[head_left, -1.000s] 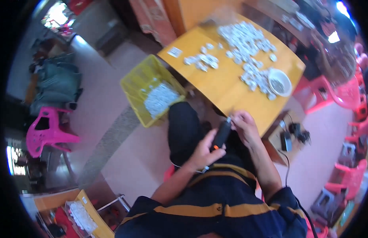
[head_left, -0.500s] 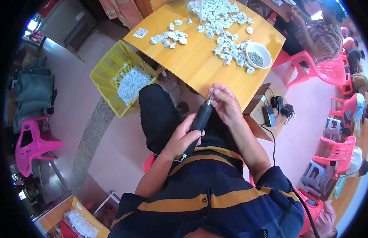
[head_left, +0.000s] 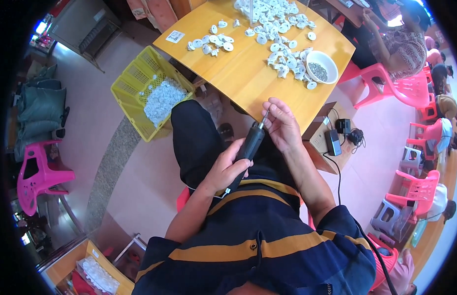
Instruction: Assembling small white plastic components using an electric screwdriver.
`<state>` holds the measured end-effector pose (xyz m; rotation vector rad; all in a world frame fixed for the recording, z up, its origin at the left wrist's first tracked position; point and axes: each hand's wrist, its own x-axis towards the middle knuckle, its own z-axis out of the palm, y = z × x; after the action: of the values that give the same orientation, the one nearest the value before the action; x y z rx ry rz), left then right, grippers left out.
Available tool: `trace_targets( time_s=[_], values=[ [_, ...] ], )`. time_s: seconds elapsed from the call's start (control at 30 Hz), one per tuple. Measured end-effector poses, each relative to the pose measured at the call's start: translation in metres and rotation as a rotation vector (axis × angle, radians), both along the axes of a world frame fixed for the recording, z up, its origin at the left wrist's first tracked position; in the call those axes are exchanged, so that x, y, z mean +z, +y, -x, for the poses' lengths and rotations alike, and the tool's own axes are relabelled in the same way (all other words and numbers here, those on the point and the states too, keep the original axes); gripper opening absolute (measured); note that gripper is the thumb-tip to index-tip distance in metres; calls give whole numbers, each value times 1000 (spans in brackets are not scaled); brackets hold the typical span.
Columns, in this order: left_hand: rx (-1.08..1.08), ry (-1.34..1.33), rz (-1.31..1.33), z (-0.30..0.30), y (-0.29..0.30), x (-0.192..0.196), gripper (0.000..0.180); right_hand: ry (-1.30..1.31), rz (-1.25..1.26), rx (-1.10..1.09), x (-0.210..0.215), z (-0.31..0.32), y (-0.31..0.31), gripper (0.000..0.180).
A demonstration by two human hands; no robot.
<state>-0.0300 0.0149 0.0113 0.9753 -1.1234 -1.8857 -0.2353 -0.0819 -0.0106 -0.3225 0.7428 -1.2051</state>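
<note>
A black electric screwdriver [head_left: 250,144] lies slantwise over my lap, its metal bit pointing up toward the table. My left hand [head_left: 227,168] is wrapped round its body. At the bit [head_left: 265,118], the thumb and fingers of my right hand [head_left: 283,126] pinch together on the metal shaft near its tip. Beyond the hands is the front edge of the yellow wooden table [head_left: 228,81]. On it, a white bowl [head_left: 330,61] holds small metal screws, with a heap of white plastic parts [head_left: 287,61] beside it and a smaller group of the same parts [head_left: 212,43] to the left.
A yellow plastic crate [head_left: 121,93] of small white pieces stands on the floor left of my knee. At right, a wooden box [head_left: 314,147] carries a black power adapter [head_left: 333,142] with cables. A person [head_left: 400,46] sits at far right among pink chairs [head_left: 398,88].
My right fingers have shifted slightly toward the bit's tip, and more of the shaft shows. My left hand keeps its hold on the screwdriver. The view has shifted a little.
</note>
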Motion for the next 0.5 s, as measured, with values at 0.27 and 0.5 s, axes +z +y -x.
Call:
trace_targets(
  time_s=[0.27,0.5],
  values=[
    [10,4,-5,1,0,2,55,-10,18,4,-4,1,2,24],
    [6,8,12,0,1,2,56,-38,18,-2,-8,3,0,24]
  ],
)
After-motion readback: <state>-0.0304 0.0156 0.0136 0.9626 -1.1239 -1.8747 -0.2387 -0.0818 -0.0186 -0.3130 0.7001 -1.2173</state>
